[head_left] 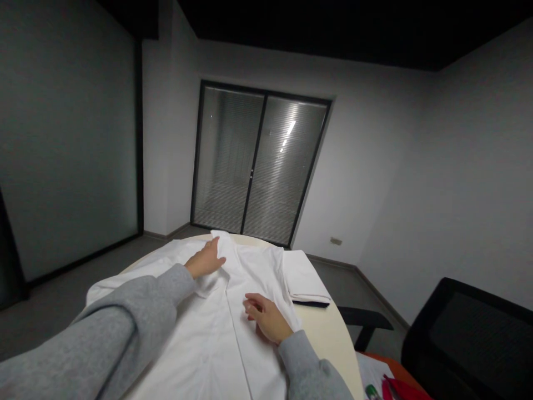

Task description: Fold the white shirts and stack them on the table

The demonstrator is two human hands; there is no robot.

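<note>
A white button-up shirt [216, 333] lies spread on a pale round table [328, 333], front side up, collar toward the far edge. My left hand [206, 260] reaches out in a grey sleeve and pinches the shirt's collar [220, 239], lifting its tip a little. My right hand [266, 316] rests on the shirt's right chest beside the button placket, fingers curled loosely and pressing the cloth flat. A folded white cloth [303, 280] lies by the shirt's right shoulder on top of a thin dark object.
A black chair [462, 339] stands to the right of the table, an armrest [362, 318] between them. Red and orange items [391, 383] sit at the lower right. Shuttered glass doors [258, 166] fill the far wall.
</note>
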